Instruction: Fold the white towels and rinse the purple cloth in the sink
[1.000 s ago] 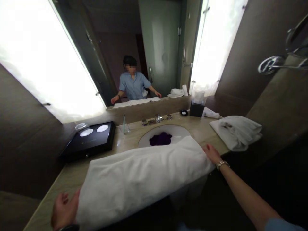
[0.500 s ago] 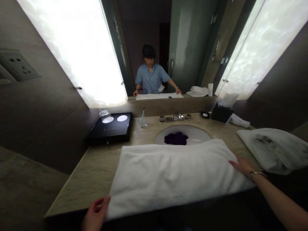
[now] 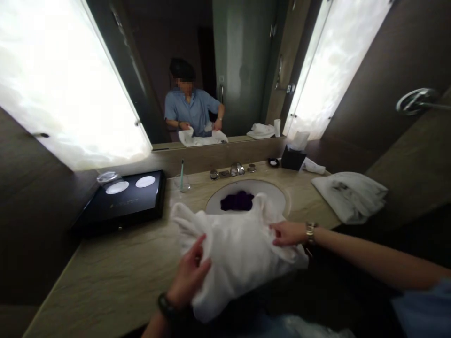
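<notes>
1. Risk first, imo: the white towel (image 3: pixel 239 249) is hanging partly off the front edge of the counter (image 3: pixel 105 277). If either grip is slipping, the loose lower end could be dragging the whole bundle off toward 6 o'clock.
2. Its far corner is poking up right at the sink (image 3: pixel 278 197) rim at 12 o'clock, so it could be flopping in onto the dark purple cloth (image 3: pixel 237 201) sitting in the basin.
3. The left hand (image 3: pixel 190 277) is closing on the towel's near-left side, fingers curled into the fabric.
4. The right hand (image 3: pixel 287 233) is pinching a fold at 3 o'clock.
5. The towel itself is looking thick, fluffy, plain white, all bunched and crumpled in front of the sink.
</notes>
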The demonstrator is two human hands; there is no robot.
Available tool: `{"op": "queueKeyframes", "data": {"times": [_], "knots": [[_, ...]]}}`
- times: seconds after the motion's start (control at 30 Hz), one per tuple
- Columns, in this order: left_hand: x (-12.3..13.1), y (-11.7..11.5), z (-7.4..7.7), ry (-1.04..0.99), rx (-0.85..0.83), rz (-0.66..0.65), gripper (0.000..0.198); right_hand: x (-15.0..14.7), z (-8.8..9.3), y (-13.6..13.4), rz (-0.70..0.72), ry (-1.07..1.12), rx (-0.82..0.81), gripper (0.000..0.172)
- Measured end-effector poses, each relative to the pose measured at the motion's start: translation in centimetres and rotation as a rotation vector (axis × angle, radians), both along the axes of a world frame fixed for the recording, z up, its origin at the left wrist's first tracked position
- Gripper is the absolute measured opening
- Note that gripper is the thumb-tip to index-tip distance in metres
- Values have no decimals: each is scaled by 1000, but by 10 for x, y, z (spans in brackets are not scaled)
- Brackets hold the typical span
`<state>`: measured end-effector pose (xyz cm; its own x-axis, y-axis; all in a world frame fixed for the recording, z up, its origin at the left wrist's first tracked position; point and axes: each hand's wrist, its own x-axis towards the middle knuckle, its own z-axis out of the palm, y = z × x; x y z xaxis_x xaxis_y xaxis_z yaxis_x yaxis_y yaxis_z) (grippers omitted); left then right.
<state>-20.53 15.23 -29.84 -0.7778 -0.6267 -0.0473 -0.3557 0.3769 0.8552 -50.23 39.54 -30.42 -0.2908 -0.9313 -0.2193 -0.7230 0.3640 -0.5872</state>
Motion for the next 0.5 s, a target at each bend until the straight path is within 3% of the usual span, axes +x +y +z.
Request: {"op": "queueKeyframes", "data": {"times": [0.1, 0.2, 0.27, 0.37, 0.43, 0.5], "knots": [[-55, 52, -27, -197, -182, -245, 75, 38, -12, -21, 161, 229, 173, 37], [-66, 65, -40, -182, -208, -197, 69, 37, -25, -23, 152, 458, 47, 37], [-48, 62, -41, -71, -276, 28, 70, 29, -38, -20, 154, 484, -124, 47], [-5, 63, -54, -97, -490, 530, 92, 24, -64, -22, 146, 426, -273, 62], [18, 68, -72, -231, -348, 745, 105, 28, -77, -27, 131, 381, -310, 57], [30, 70, -83, -285, -99, 800, 100, 32, -85, -33, 104, 330, -352, 55]]}}
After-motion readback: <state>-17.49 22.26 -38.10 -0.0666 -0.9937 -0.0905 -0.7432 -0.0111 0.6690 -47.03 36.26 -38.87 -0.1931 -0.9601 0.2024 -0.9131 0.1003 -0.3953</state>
